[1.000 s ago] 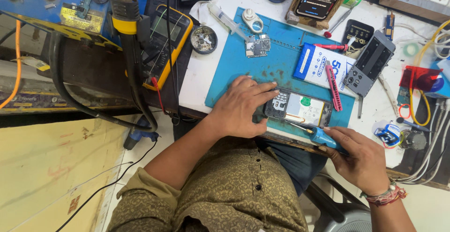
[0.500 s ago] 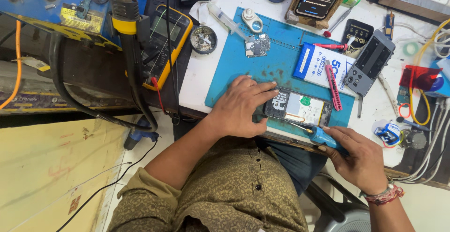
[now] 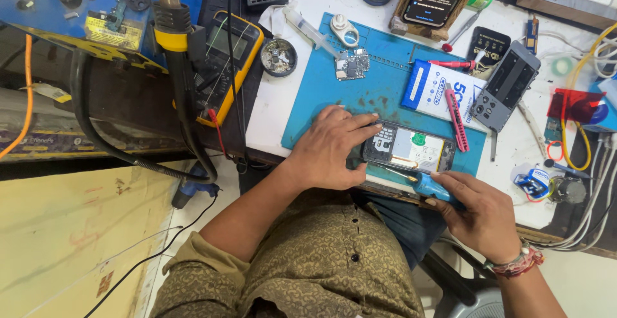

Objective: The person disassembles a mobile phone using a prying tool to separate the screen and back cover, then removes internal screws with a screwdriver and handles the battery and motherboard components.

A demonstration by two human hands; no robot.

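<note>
Both hands are down at the near edge of the counter (image 3: 289, 106), and from the head view I see them working one opened phone. My left hand (image 3: 331, 151) lies flat with fingers spread, pressing on the left end of the opened phone (image 3: 411, 149); it grips nothing, it only pins the phone down. My right hand (image 3: 482, 212) is clenched round the blue handle of a screwdriver (image 3: 427, 186), whose thin shaft runs left along the phone's near edge. I cannot tell exactly where the tip lands, because the left thumb covers that spot.

The phone lies back-off on a blue work mat (image 3: 379, 93), at the mat's near edge, with its dark board section toward my left hand and a pale battery area to the right. Just beside its right end lies a pink pry tool (image 3: 456, 120), and behind that a white-and-blue packet (image 3: 432, 90). Further up the mat sits a small circuit board (image 3: 351, 65). A grey rectangular device (image 3: 508, 87) rests on the white counter to the right. A yellow multimeter (image 3: 228, 61) lies well apart on the left, next to a small round tin (image 3: 278, 56). Another phone (image 3: 432, 0), with its screen lit, leans in a wooden stand at the far edge.
</note>
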